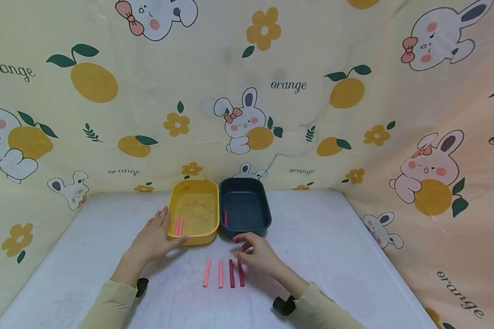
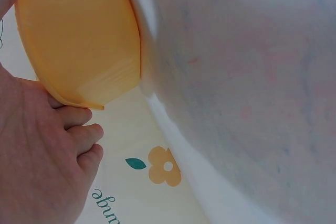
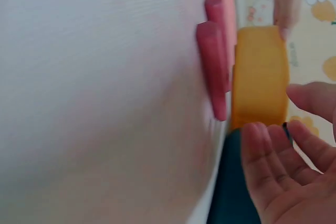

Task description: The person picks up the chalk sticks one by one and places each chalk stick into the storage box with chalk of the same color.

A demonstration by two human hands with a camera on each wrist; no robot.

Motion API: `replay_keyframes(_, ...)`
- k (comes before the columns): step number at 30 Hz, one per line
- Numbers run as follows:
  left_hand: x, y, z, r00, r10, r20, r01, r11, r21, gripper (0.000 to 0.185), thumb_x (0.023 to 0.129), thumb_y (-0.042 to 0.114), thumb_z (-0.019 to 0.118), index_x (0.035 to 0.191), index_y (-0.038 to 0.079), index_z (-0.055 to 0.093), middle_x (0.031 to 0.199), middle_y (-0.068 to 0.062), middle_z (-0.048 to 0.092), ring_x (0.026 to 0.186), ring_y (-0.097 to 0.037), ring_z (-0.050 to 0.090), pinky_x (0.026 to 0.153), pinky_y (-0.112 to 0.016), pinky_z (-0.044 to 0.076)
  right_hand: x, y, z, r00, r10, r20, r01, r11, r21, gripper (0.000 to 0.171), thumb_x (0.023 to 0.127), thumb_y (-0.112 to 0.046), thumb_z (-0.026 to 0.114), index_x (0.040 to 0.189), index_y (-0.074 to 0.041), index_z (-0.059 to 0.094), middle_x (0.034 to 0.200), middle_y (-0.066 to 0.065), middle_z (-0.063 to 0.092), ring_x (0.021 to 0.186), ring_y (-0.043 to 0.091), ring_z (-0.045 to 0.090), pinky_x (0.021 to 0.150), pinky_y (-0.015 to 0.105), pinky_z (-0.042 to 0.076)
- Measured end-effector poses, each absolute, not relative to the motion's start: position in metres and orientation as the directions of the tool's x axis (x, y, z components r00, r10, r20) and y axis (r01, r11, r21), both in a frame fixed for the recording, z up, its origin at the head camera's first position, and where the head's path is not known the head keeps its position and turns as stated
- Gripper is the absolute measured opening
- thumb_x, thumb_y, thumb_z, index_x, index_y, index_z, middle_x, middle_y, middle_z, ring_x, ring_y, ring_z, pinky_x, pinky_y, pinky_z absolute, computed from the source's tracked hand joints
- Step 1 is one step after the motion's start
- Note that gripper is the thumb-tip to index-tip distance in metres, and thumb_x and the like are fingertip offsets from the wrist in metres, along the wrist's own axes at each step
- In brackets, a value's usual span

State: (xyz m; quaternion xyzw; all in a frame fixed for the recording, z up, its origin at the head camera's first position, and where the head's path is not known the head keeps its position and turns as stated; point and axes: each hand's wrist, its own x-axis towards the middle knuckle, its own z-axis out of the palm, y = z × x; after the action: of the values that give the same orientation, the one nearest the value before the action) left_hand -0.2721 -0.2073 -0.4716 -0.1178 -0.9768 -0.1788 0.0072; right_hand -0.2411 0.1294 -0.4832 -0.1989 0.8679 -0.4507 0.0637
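My left hand rests against the near-left corner of a yellow box, fingers along its side and thumb at its front. Two pink crayons lie inside that box. Beside it stands a dark blue box with one red crayon in it. My right hand hovers just in front of the blue box, fingers loosely bent and holding nothing. Below it lies a row on the table: two pink crayons at left and two dark red crayons at right, the rightmost one's far end beside my fingers.
A white cloth with faint coloured marks covers the table. Behind the boxes hangs a cream backdrop printed with rabbits and oranges, continuing along both sides. Each wrist wears a black band with a small device.
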Motion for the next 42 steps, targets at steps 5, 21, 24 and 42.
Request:
replay_keyframes(5,-0.273,-0.207,-0.472,-0.974,0.222,0.044,0.223,0.911,0.348,0.123,0.089,0.079,0.056,0.157,-0.017,0.018,0.168,-0.033,0.014,0.154,-0.052,0.016,0.125,-0.063,0.019,-0.239,0.136,-0.487,-0.892,-0.452,-0.008,-0.287,0.579,-0.763,0.043,0.093,-0.015,0.079,0.133,-0.006,0.064,0.12,0.006,0.064,0.09,0.013,0.063,0.076,0.022,0.058)
replay_keyframes(21,-0.274,-0.206,-0.473,-0.976,0.212,0.04,0.212,0.913,0.347,0.125,0.089,0.08,0.056,0.157,-0.017,0.018,0.168,-0.033,0.013,0.154,-0.052,0.016,0.125,-0.062,0.019,-0.238,0.143,-0.492,-0.838,-0.544,-0.035,-0.39,0.644,-0.658,0.046,0.09,-0.016,0.082,0.131,-0.006,0.065,0.103,0.0,0.06,0.087,0.011,0.057,0.075,0.022,0.053)
replay_keyframes(24,-0.273,-0.206,-0.473,-0.976,0.212,0.039,0.213,0.914,0.345,0.125,0.089,0.08,0.056,0.157,-0.017,0.018,0.168,-0.033,0.013,0.154,-0.052,0.015,0.125,-0.062,0.019,-0.238,0.143,-0.492,-0.834,-0.55,-0.036,-0.392,0.638,-0.663,0.043,0.09,-0.016,0.082,0.129,-0.007,0.066,0.101,-0.001,0.061,0.086,0.011,0.057,0.075,0.021,0.052)
replay_keyframes(42,-0.273,-0.205,-0.472,-0.978,0.207,0.037,0.207,0.915,0.346,0.125,0.089,0.08,0.056,0.158,-0.016,0.017,0.168,-0.032,0.013,0.155,-0.051,0.015,0.125,-0.063,0.019,-0.237,0.143,-0.498,-0.846,-0.533,-0.026,-0.373,0.626,-0.685,0.038,0.09,-0.015,0.083,0.125,-0.008,0.07,0.1,-0.005,0.063,0.087,0.009,0.058,0.077,0.02,0.053)
